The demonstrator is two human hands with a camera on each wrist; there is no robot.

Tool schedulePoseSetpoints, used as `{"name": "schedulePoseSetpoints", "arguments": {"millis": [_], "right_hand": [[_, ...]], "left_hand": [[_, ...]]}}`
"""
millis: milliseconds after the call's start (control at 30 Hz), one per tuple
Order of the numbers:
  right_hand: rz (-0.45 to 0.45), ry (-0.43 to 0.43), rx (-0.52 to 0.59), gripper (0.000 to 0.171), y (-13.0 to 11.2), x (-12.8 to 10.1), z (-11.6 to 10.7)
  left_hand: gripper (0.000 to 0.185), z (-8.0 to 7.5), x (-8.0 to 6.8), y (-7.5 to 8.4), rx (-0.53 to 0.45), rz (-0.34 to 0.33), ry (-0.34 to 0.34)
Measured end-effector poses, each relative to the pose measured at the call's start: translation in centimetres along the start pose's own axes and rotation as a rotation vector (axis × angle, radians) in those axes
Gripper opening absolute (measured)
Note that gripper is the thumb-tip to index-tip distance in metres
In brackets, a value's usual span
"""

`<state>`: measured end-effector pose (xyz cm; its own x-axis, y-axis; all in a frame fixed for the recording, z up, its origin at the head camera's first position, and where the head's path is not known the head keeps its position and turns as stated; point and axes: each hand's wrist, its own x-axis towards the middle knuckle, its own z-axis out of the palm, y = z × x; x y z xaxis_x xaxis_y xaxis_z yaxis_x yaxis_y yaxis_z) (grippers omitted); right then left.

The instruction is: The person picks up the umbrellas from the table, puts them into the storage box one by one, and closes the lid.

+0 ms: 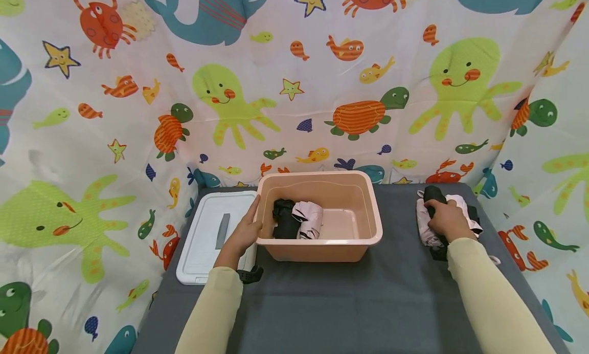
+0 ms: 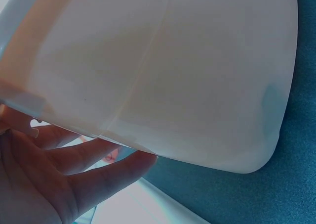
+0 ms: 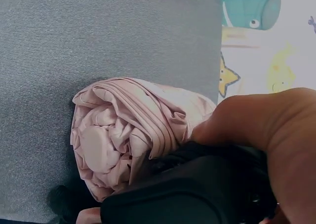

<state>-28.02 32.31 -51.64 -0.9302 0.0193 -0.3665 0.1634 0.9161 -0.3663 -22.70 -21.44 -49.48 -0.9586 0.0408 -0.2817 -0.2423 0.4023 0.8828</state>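
Observation:
A peach plastic bin (image 1: pixel 317 251) stands at the back middle of the table. Inside it, at the left, a black folded bundle (image 1: pixel 286 226) lies beside a pink folded umbrella (image 1: pixel 311 218). My left hand (image 1: pixel 244 234) touches the bin's left side with straight fingers (image 2: pixel 108 177). Over at the right, my right hand (image 1: pixel 448 220) grips a black folded umbrella (image 1: pixel 433 194). Under and beside that hand is another pink folded umbrella (image 3: pixel 133 130), its pale round end showing in the right wrist view. My palm and sleeve hide part of this pile.
A white lid (image 1: pixel 202 241) with a grey handle lies left of the bin. A grey cloth (image 1: pixel 340 303) covers the table. Behind and on both sides hangs a curtain (image 1: pixel 257 62) printed with sea animals. My left wrist wears a black band (image 1: pixel 250 275).

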Motion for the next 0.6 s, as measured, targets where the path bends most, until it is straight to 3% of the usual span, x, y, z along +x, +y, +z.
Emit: {"name": "schedulePoseSetpoints", "arguments": {"millis": [200, 600], "right_hand": [[-0.071, 0.080, 0.001, 0.063, 0.59, -0.20, -0.08], [-0.097, 0.113, 0.078, 0.062, 0.46, -0.74, -0.58]], "left_hand": [[0.078, 0.09, 0.10, -0.17, -0.002, 0.001, -0.001], [0.077, 0.17, 0.05, -0.21, -0.001, 0.006, 0.010]]}}
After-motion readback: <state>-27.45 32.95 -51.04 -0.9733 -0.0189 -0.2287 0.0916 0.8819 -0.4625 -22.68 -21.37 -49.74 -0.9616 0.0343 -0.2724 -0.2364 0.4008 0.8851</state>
